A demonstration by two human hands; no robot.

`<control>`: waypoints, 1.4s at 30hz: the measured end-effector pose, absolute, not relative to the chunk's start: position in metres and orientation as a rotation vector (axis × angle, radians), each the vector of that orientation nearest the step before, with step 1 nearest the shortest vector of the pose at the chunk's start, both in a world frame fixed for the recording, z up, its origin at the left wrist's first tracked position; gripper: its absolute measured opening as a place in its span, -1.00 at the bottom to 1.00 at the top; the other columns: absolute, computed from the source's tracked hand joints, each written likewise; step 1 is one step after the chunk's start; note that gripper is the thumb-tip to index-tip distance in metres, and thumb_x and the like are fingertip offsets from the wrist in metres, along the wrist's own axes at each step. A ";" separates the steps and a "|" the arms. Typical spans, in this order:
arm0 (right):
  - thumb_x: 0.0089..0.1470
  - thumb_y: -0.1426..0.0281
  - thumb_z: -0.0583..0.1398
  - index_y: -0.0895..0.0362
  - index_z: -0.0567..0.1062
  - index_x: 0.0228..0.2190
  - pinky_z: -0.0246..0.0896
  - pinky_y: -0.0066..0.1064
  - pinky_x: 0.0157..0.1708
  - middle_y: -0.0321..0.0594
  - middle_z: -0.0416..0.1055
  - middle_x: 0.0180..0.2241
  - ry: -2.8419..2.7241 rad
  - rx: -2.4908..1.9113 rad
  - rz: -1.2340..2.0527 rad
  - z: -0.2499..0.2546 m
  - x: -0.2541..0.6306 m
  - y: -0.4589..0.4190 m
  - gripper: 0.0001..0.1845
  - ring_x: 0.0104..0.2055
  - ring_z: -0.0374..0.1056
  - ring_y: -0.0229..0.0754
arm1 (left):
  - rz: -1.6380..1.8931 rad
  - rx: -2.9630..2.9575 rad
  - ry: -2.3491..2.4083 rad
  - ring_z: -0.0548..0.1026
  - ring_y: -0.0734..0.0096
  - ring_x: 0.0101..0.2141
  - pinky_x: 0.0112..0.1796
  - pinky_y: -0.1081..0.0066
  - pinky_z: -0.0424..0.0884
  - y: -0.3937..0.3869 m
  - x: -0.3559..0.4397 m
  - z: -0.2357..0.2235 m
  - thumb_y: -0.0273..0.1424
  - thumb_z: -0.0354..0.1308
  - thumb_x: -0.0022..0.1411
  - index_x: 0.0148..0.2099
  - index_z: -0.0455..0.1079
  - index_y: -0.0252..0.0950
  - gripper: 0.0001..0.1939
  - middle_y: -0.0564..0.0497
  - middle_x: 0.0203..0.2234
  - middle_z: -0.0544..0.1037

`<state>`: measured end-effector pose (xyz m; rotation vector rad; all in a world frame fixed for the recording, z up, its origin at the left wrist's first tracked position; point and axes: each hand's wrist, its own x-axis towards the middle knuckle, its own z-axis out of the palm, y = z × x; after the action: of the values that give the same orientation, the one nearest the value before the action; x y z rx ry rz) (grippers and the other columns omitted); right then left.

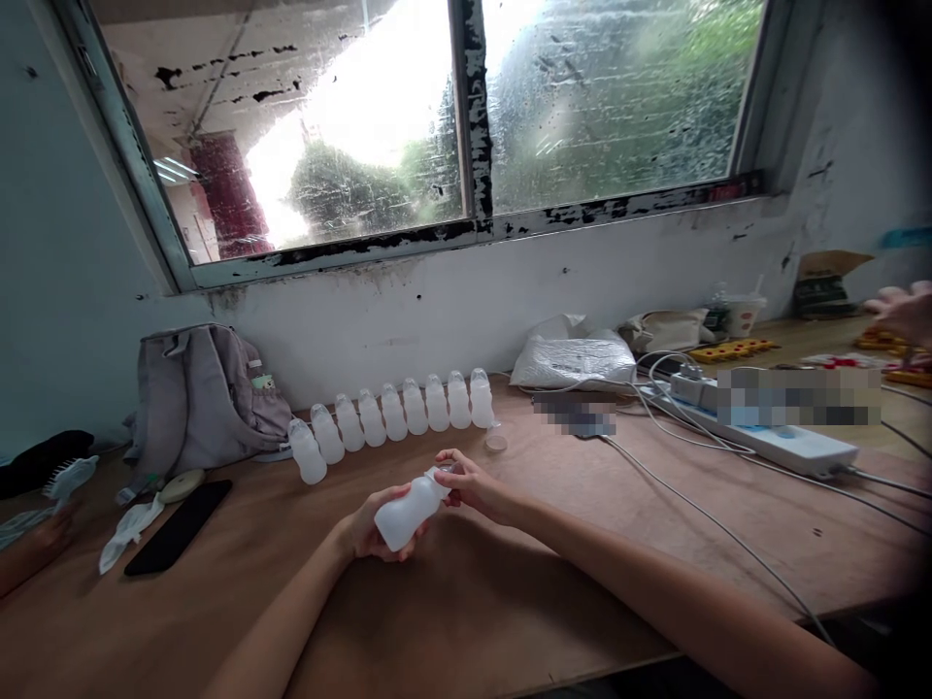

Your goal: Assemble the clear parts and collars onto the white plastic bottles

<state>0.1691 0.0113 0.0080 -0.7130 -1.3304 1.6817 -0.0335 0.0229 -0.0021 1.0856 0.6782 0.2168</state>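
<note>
A frosted white plastic bottle (408,513) lies tilted in my left hand (375,529), whose fingers wrap round its body. At the bottle's neck, my right hand (466,485) closes its fingertips on a clear cap (444,470); how far the cap sits on the neck I cannot tell. Beyond my hands, several similar bottles (394,413) with clear tops stand in a row along the back of the table. A small clear round lid (496,444) rests near the right end of that row.
A grey backpack (200,388), a black phone (179,527) and a person's hand with a pale comb-like item (71,478) are at left. To the right lie a silvery plastic package (575,357), a white power strip (772,437) and loose cables. Another person's hand (903,311) shows far right.
</note>
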 end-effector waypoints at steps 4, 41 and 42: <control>-0.28 0.43 0.30 0.08 0.23 -0.27 0.08 -0.54 -0.47 -0.37 0.23 -0.45 -1.329 -0.623 1.753 0.008 0.175 0.016 -0.51 -0.45 0.19 -0.38 | 0.191 1.053 0.677 0.23 0.49 -0.82 -0.81 0.52 -0.18 0.028 -0.039 -0.002 0.09 -0.30 0.05 -0.45 0.30 -0.44 -0.32 -0.06 -0.78 0.34; -0.08 -0.01 0.05 0.17 0.25 -0.60 -0.18 -0.60 -0.83 -0.43 0.12 -0.72 -1.719 -1.028 1.421 0.020 0.197 0.029 -0.53 -0.77 0.00 -0.46 | 0.233 1.177 0.689 0.39 0.46 -0.68 -0.71 0.53 0.21 0.019 -0.031 -0.001 -0.02 -0.25 0.14 -0.26 0.36 -0.49 -0.38 -0.11 -0.57 0.46; -0.08 -0.03 0.03 0.17 0.24 -0.62 -0.19 -0.59 -0.83 -0.44 0.09 -0.74 -1.756 -1.055 1.441 0.020 0.197 0.028 -0.50 -0.78 -0.03 -0.46 | 0.215 1.199 0.686 0.38 0.46 -0.68 -0.71 0.53 0.21 0.018 -0.031 0.000 -0.04 -0.24 0.14 -0.22 0.36 -0.48 -0.40 -0.10 -0.56 0.47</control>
<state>0.1972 0.0281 0.0198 -1.0548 -1.7558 1.4414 -0.0310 0.0180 -0.0003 1.1991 0.6858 0.2150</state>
